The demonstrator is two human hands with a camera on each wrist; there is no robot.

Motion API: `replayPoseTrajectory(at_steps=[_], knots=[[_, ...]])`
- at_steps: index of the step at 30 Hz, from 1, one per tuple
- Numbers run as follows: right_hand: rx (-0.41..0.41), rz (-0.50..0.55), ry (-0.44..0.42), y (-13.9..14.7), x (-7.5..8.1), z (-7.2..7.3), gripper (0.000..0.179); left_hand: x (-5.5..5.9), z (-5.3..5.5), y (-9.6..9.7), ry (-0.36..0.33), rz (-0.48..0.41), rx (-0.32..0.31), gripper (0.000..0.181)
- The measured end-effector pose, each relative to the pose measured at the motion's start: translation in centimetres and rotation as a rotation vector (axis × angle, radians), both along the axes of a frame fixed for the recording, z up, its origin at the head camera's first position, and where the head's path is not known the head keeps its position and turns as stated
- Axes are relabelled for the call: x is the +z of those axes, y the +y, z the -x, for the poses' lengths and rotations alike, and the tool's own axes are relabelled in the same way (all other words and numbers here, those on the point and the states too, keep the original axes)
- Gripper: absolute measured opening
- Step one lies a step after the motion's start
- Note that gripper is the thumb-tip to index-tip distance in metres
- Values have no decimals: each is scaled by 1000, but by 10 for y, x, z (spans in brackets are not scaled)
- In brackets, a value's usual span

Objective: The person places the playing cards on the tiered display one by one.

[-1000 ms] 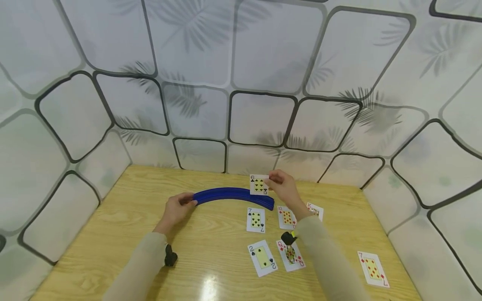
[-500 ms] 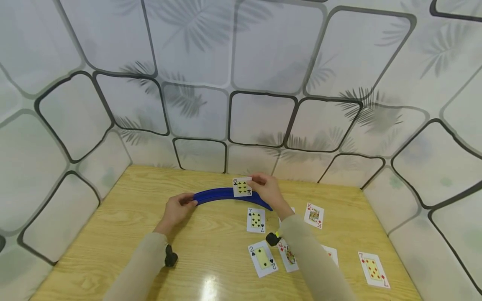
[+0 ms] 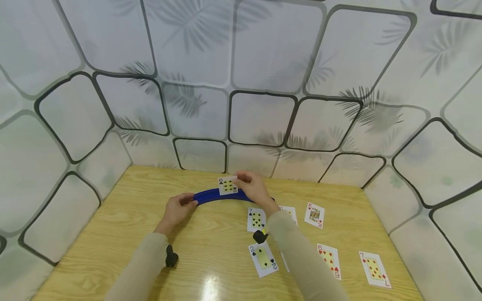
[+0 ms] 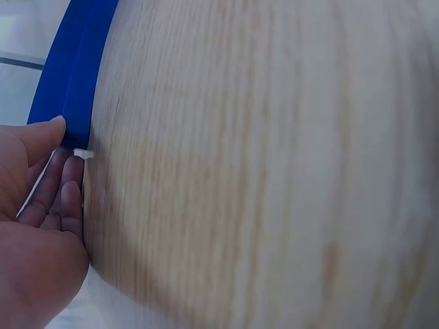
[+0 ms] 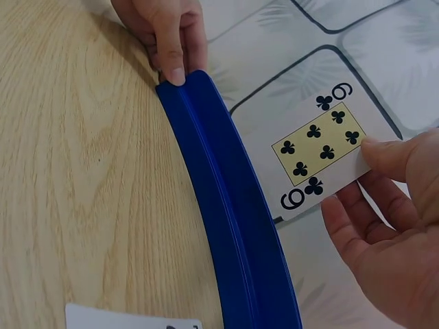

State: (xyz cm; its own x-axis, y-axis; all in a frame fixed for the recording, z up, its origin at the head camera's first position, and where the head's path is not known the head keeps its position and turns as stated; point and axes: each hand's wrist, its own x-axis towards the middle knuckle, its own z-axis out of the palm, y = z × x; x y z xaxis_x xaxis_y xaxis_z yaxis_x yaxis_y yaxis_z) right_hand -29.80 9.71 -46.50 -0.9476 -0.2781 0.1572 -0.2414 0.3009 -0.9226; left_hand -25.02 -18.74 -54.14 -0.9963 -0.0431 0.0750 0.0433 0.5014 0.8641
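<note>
A curved blue card holder (image 3: 207, 195) with a lengthwise groove lies toward the back of the table. My left hand (image 3: 178, 212) grips its left end, thumb on the near side in the left wrist view. In my right hand (image 3: 254, 189) is a six of clubs playing card (image 3: 228, 185), pinched at its right edge between thumb and fingers. Face toward me, the card stands up over the holder's middle. The right wrist view shows the six of clubs (image 5: 319, 147) beside the groove of the blue holder (image 5: 219, 185), not seated in it.
Face-up cards lie on the wooden table (image 3: 113, 234): a seven of spades (image 3: 255, 220), two of spades (image 3: 263, 259), king of diamonds (image 3: 314, 215), six of hearts (image 3: 329, 261) and seven of diamonds (image 3: 375, 269). My right forearm partly covers a ten (image 3: 289, 212). Patterned walls (image 3: 260, 121) enclose the table.
My right hand has carried the six of clubs leftward along the holder, from near its right end to its middle. The left hand stays on the left end.
</note>
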Motion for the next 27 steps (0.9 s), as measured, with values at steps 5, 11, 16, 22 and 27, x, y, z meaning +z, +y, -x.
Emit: replayPoseTrajectory(at_steps=[5,11,16,22,27], knots=[[26,-5,18,-14,0,1,36,1,0,1,-16,-4,14,34],[46,-1,34,-28,0,2,31,2,-2,2,-29,-14,26,33],[53,9,43,-36,0,1,27,1,-1,3,-33,-22,20,34],[41,-43,55,-48,1,1,27,2,0,5,-53,-34,24,34],[45,-63,54,-57,1,2,26,3,-1,4,-53,-32,30,33]])
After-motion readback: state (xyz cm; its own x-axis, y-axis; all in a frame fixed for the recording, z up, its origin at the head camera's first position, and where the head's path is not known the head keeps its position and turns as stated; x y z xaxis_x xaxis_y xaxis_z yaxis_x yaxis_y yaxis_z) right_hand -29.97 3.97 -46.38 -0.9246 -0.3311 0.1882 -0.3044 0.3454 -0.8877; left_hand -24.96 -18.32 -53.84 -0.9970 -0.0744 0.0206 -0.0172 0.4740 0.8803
